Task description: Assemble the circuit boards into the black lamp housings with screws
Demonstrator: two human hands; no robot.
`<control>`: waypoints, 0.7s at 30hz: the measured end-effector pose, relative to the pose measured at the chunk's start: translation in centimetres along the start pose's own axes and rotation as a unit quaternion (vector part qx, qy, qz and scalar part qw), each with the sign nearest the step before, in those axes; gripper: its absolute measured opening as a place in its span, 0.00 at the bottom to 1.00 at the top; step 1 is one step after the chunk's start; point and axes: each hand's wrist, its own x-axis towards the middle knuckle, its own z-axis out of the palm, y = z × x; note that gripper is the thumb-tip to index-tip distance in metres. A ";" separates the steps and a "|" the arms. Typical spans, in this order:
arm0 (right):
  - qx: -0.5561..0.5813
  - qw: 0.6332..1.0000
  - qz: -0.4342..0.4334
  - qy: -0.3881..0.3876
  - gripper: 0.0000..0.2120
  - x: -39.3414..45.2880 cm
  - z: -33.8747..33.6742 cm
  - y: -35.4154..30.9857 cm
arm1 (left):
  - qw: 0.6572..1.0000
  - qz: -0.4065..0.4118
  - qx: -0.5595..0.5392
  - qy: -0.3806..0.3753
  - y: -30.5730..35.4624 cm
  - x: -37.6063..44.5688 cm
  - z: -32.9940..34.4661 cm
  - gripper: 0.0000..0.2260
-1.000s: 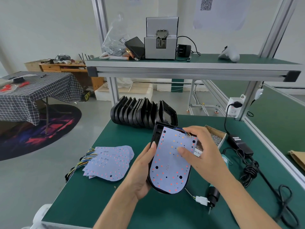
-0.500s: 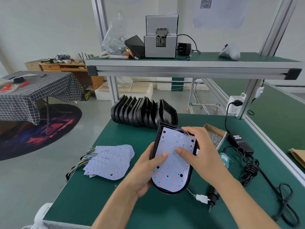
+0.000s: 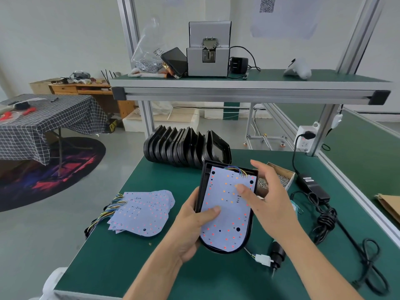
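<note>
My left hand (image 3: pixel 192 226) grips the left rim of a black lamp housing (image 3: pixel 248 237), its thumb pressing on the pale blue circuit board (image 3: pixel 225 204) that lies inside it. Coloured wires leave the board's top edge. My right hand (image 3: pixel 268 198) hovers over the board's right side with fingers spread and holds nothing. A stack of more circuit boards (image 3: pixel 142 211) with wire bundles lies to the left. A row of empty black housings (image 3: pixel 186 148) stands behind. A cardboard box of screws (image 3: pixel 279 180) sits right of the housing, partly hidden by my right hand.
An electric screwdriver (image 3: pixel 277 254) and a white connector (image 3: pixel 263 259) lie on the green bench (image 3: pixel 121 256) below my right arm. A power adapter (image 3: pixel 311 185) and coiled black cable (image 3: pixel 324 219) lie to the right. A shelf overhead carries a screw feeder (image 3: pixel 208 48).
The board has settled deeper into the housing. My right hand has lifted off the board and opened, its fingers spreading toward the screw box. My left thumb stays on the board.
</note>
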 end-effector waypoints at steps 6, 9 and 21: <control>-0.118 0.983 -0.032 0.134 0.26 -1.4 1.5 0.2 | 1.000 0.006 0.010 0.006 -0.3 0.0 0.3 0.20; -0.196 0.970 -0.081 0.121 0.16 -1.3 1.4 0.5 | 0.999 0.018 0.030 0.014 -0.4 -0.1 0.3 0.21; 0.011 1.000 -0.010 0.026 0.11 0.0 0.3 0.2 | 0.999 -0.011 0.028 0.031 -0.7 0.2 0.4 0.21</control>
